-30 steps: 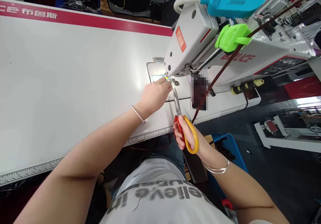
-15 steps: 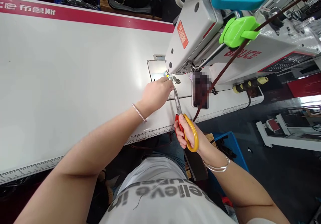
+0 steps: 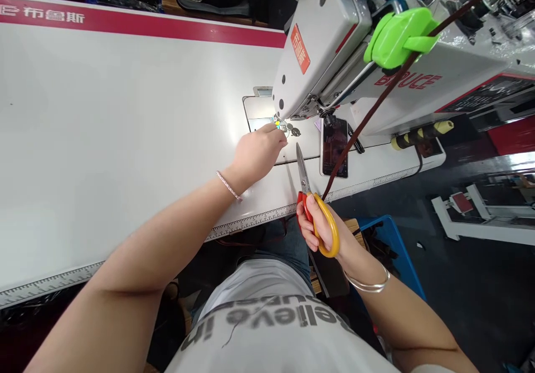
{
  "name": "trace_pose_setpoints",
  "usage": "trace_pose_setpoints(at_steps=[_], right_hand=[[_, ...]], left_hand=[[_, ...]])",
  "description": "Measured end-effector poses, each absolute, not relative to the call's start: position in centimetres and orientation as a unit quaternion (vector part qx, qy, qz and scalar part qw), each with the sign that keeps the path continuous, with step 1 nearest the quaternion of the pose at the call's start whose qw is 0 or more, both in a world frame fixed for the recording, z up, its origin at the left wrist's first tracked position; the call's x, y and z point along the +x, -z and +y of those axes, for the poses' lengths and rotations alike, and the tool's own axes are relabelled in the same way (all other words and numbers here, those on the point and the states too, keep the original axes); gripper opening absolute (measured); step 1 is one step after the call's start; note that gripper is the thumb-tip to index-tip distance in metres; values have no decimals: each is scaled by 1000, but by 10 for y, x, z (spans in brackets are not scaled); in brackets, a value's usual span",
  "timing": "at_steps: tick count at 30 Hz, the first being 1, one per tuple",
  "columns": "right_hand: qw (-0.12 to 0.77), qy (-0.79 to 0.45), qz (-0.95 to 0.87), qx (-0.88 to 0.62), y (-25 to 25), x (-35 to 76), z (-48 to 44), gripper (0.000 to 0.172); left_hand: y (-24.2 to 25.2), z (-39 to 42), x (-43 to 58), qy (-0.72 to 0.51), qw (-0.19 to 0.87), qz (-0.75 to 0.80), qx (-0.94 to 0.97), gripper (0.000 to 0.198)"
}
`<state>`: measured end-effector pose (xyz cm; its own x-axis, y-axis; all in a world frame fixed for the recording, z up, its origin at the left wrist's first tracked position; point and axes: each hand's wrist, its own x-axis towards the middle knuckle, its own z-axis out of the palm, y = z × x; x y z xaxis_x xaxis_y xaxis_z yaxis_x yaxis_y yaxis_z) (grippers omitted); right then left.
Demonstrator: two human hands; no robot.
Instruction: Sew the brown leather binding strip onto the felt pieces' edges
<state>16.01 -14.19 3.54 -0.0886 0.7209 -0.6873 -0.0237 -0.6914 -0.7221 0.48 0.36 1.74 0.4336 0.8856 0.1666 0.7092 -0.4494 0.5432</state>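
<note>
At the needle end of the sewing machine [image 3: 334,44], my left grip [image 3: 257,153] reaches across the white tabletop [image 3: 104,111] with its fingers bunched together, the tips right at the presser foot [image 3: 285,127]. Whether they pinch anything there is too small to tell. A thin bracelet [image 3: 228,186] sits on that wrist. Nearer to me, my right grip [image 3: 324,236] is clamped on the scissors [image 3: 307,189]: my fingers pass through the yellow loop, and the red loop lies against my palm. The handles hang just past the front edge of the tabletop, above the printed ruler strip [image 3: 251,225], while the blades lie closed over the tabletop and point up towards the presser foot, stopping short of it and a little apart from my left grip. Just to the right of the blades a phone [image 3: 334,147] lies flat on the machine bed. A dark brown strap [image 3: 376,105] runs slantwise from the upper right, past a green clip [image 3: 397,35], across the phone's corner and down to the table edge beside the scissor handles. A silver bangle [image 3: 370,286] circles my right wrist, and a blue crate [image 3: 388,245] stands on the floor below it.
</note>
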Motion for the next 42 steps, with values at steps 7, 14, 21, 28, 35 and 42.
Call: trace_pose_setpoints(at_steps=[7, 14, 21, 28, 35, 42], right_hand=[[274, -607, -405, -627, -50, 231, -179, 63], [158, -276, -431, -844, -38, 325, -149, 59], [21, -93, -487, -868, -39, 373, -93, 59], [-38, -70, -495, -865, -41, 382, -63, 49], [3, -75, -477, -876, -38, 384, -55, 37], [222, 86, -526, -817, -42, 338, -79, 41]], left_hand=[[-12, 8, 3, -249, 198, 484, 815, 27], [-11, 13, 0, -273, 186, 491, 806, 27], [-6, 14, 1, -275, 191, 483, 809, 25], [-6, 14, 0, -272, 190, 480, 812, 26], [-7, 13, 0, -265, 193, 485, 811, 25], [-6, 12, 0, -279, 201, 472, 812, 26]])
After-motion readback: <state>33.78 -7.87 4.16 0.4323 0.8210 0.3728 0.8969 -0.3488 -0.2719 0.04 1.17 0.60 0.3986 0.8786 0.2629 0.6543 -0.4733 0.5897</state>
